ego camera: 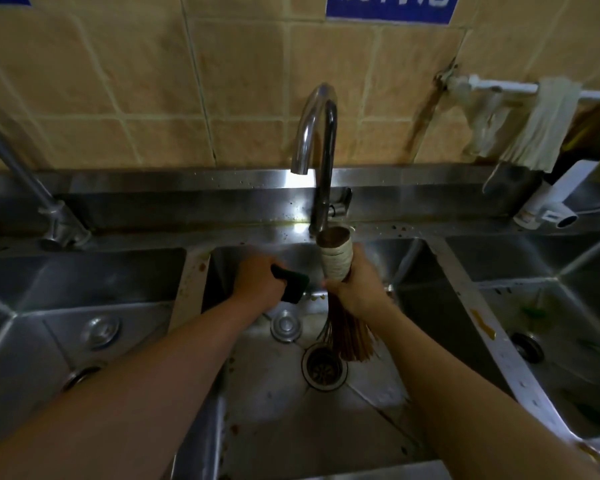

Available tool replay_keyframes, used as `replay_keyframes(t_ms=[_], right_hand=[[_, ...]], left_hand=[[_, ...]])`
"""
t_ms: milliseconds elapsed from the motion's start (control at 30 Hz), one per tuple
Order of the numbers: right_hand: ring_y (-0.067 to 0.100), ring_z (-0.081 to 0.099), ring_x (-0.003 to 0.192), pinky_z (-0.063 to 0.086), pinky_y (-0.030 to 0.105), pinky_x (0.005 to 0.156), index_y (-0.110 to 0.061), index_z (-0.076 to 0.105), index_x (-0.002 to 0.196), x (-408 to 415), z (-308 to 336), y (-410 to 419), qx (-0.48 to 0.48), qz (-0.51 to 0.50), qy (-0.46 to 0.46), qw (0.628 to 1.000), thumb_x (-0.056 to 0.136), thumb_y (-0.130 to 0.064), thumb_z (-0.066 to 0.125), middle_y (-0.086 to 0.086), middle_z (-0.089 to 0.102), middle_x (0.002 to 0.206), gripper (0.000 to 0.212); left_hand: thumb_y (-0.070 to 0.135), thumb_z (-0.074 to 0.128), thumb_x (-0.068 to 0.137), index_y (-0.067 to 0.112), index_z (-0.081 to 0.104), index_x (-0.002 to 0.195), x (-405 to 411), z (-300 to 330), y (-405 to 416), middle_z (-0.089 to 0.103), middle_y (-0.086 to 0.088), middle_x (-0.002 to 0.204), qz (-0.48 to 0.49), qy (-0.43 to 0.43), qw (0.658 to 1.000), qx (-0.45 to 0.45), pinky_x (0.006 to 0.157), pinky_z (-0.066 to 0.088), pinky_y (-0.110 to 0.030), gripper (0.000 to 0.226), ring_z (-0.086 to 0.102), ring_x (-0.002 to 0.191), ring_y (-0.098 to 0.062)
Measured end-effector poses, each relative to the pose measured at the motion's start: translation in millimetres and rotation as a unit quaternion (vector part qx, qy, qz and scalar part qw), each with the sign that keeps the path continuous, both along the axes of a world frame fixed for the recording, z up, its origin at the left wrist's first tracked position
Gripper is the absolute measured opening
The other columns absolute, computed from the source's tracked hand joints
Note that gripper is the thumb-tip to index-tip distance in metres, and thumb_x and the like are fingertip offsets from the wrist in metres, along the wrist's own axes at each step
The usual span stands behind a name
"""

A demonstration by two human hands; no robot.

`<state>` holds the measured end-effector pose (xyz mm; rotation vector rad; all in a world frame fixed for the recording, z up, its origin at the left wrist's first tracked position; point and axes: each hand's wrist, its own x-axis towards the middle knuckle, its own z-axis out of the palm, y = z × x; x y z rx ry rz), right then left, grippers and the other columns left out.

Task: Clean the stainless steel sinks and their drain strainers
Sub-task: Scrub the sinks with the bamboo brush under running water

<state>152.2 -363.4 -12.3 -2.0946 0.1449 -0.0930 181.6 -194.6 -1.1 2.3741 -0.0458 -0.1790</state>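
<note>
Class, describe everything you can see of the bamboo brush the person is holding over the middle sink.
The bamboo brush is a bundle of thin brown strips, bound at its upper end with pale wrapping. It stands nearly upright, flat-cut top up, bristles fanning down towards the open drain of the middle sink. The right hand grips it just below the wrapping. Whether its tips touch the sink floor is unclear.
</note>
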Motion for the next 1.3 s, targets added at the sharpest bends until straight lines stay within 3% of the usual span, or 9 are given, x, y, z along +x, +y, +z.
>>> replay_keyframes(t_ms=[133, 267, 400, 567, 667, 833, 1067, 1233, 1300], right_hand=[[-0.007, 0.048, 0.076, 0.038, 0.005, 0.057, -0.022, 0.043, 0.109, 0, -20, -6, 0.006, -0.024, 0.008, 1.0, 0.074, -0.007, 0.078, -0.018, 0.05, 0.087, 0.052], [-0.005, 0.049, 0.075, 0.037, 0.006, 0.062, -0.016, 0.046, 0.115, -2, -32, -12, -0.006, -0.03, 0.013, 0.999, 0.073, -0.007, 0.079, -0.02, 0.049, 0.086, 0.054], [0.008, 0.053, 0.087, 0.047, 0.025, 0.077, -0.015, 0.045, 0.116, 0, -32, -16, 0.008, -0.028, 0.018, 0.999, 0.072, -0.006, 0.079, -0.016, 0.05, 0.089, 0.056], [-0.007, 0.053, 0.076, 0.041, 0.007, 0.056, -0.029, 0.039, 0.107, 5, -24, -13, 0.021, -0.048, -0.026, 0.998, 0.075, -0.01, 0.077, -0.018, 0.052, 0.087, 0.053], [-0.008, 0.052, 0.074, 0.041, 0.004, 0.053, -0.024, 0.042, 0.11, 8, -29, -10, 0.012, -0.031, -0.019, 0.999, 0.076, -0.008, 0.077, -0.015, 0.052, 0.088, 0.051], [-0.003, 0.052, 0.077, 0.039, 0.005, 0.057, -0.02, 0.044, 0.108, 8, -46, -5, 0.01, -0.027, -0.01, 1.0, 0.074, -0.006, 0.077, -0.016, 0.051, 0.087, 0.05], [0.006, 0.054, 0.08, 0.04, 0.013, 0.06, -0.016, 0.047, 0.111, 12, -49, -3, -0.005, -0.016, 0.002, 1.0, 0.072, -0.007, 0.078, -0.008, 0.056, 0.091, 0.051], [0.013, 0.057, 0.084, 0.044, 0.016, 0.064, -0.014, 0.046, 0.113, 9, -47, -7, 0.004, -0.018, 0.012, 1.0, 0.073, -0.004, 0.077, -0.004, 0.058, 0.092, 0.052], [0.007, 0.055, 0.084, 0.043, 0.013, 0.065, -0.015, 0.045, 0.115, 9, -39, -6, 0.019, -0.023, 0.001, 1.0, 0.073, -0.005, 0.077, -0.008, 0.056, 0.093, 0.054]], left_hand=[[0.003, 0.064, 0.082, 0.012, 0.068, 0.096, 5, -18, 4, 0.066, -0.011, 0.108, 0.018, -0.004, 1.0, 0.015, 0.083, 0.047, -0.029, 0.018, 0.06, 0.102, -0.026], [0.005, 0.064, 0.083, 0.009, 0.068, 0.102, 8, -30, 9, 0.064, -0.012, 0.109, 0.025, 0.009, 0.999, 0.025, 0.082, 0.047, -0.03, 0.019, 0.059, 0.101, -0.026], [0.006, 0.065, 0.084, 0.009, 0.065, 0.102, 11, -30, 6, 0.062, -0.011, 0.109, 0.022, 0.026, 0.999, -0.003, 0.08, 0.042, -0.026, 0.018, 0.058, 0.101, -0.024], [0.003, 0.065, 0.083, 0.022, 0.056, 0.09, 17, -20, 1, 0.053, 0.006, 0.093, -0.036, 0.025, 0.999, -0.005, 0.074, 0.038, -0.021, 0.022, 0.049, 0.087, -0.01], [-0.001, 0.064, 0.079, 0.017, 0.059, 0.092, 13, -28, 3, 0.058, 0.001, 0.096, -0.057, 0.033, 0.996, 0.052, 0.074, 0.044, -0.023, 0.023, 0.056, 0.094, -0.019], [0.0, 0.062, 0.079, 0.012, 0.062, 0.097, -1, -48, 0, 0.063, -0.012, 0.105, -0.003, 0.027, 0.997, 0.067, 0.085, 0.051, -0.038, 0.021, 0.059, 0.1, -0.03], [0.0, 0.061, 0.078, 0.007, 0.059, 0.091, 4, -49, 10, 0.062, -0.014, 0.097, -0.015, 0.013, 0.997, 0.07, 0.074, 0.049, -0.035, 0.015, 0.059, 0.092, -0.03], [0.001, 0.063, 0.081, 0.007, 0.058, 0.098, 4, -50, 16, 0.06, -0.013, 0.105, -0.005, 0.011, 0.998, 0.059, 0.076, 0.045, -0.031, 0.019, 0.056, 0.095, -0.027], [0.001, 0.064, 0.081, 0.007, 0.057, 0.101, 6, -44, 15, 0.059, -0.013, 0.106, -0.02, 0.005, 0.998, 0.055, 0.076, 0.044, -0.031, 0.022, 0.056, 0.097, -0.027]])
